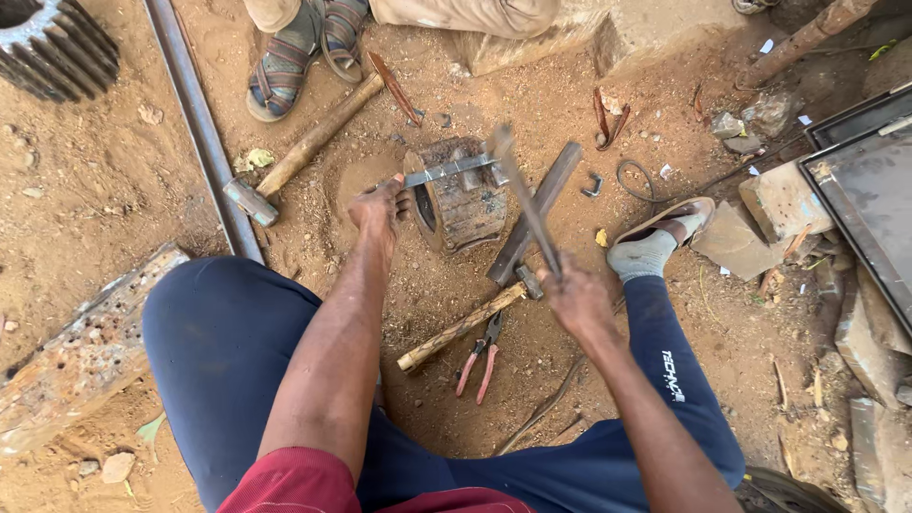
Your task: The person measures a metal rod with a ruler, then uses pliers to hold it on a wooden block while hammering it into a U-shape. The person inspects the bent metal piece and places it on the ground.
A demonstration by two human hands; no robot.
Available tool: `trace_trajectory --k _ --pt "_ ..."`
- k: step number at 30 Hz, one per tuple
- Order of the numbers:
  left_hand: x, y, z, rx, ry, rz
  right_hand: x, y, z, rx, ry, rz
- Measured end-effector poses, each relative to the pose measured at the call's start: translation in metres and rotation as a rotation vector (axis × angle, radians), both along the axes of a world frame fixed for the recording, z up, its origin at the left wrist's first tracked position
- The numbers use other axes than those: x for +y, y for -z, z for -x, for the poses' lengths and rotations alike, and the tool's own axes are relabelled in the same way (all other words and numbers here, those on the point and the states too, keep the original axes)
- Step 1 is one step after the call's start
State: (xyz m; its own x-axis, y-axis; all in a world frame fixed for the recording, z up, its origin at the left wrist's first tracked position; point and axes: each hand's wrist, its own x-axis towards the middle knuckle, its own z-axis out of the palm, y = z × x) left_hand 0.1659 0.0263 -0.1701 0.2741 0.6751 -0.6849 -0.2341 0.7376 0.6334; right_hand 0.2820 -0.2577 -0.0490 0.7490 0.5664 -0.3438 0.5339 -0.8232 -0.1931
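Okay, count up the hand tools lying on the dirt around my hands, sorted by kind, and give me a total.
Hammers with wooden handles: 2, one beyond the left hand, one below the right hand
Pliers with red handles: 1
Total: 3

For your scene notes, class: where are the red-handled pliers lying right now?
In the head view, the red-handled pliers lie on the dirt between the person's legs, just right of the wooden-handled hammer.
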Motion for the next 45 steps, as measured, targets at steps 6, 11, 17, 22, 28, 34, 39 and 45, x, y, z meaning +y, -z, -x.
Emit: trace_trajectory --k 6,11,17,22,28,34,39,45 --pt "0.004 0.002 0.001 0.034 0.038 -0.027 -0.016 0.026 -0.011 -0.032 -0.106 -0.071" --pt "0.006 0.004 0.002 0.023 0.039 -0.02 -0.014 0.028 -0.021 0.018 -0.057 0.001" --pt "0.006 0.002 0.004 0.03 0.065 -0.035 -0.014 0.031 -0.024 -0.03 -0.125 0.014" --pt "0.006 -0.001 0.003 0.08 0.084 -0.053 -0.019 0.04 -0.032 -0.064 -0.182 0.002" --pt "0.008 -0.006 0.001 0.09 0.064 -0.024 -0.012 0.034 -0.017 -0.056 -0.071 0.005" --pt "0.005 -0.001 0.005 0.007 0.038 -0.079 -0.013 0.01 -0.01 0.064 0.079 -0.139" --pt "0.002 -0.007 0.009 0.021 0.051 -0.071 -0.008 0.017 -0.007 0.054 0.01 -0.004" --pt "0.003 -0.005 0.011 -0.048 0.074 -0.097 -0.012 0.031 -0.014 0.053 -0.028 0.03"
